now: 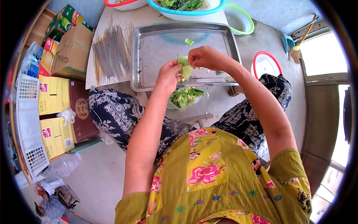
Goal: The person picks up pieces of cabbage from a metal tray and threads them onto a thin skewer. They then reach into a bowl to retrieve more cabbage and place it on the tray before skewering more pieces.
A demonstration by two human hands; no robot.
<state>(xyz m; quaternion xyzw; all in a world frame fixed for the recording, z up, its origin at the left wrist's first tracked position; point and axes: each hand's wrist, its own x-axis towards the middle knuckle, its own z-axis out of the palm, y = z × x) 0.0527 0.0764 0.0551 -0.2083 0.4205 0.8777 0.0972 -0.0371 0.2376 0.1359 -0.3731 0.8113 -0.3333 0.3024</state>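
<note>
A pale green lettuce leaf is pinched in the fingers of my left hand, above the front part of a metal tray. My right hand is closed in a pinch at the leaf's upper right edge; what sits between its fingertips is hidden. A small leaf piece lies in the tray, and more scraps rest along its near edge. Below the tray, between my knees, cut lettuce leaves fill a clear container or bag.
Thin skewers lie in a pile on the table, left of the tray. Behind it stands a blue-rimmed basin of greens. A green-rimmed basin and a red-rimmed bucket stand to the right. Cardboard boxes are stacked left.
</note>
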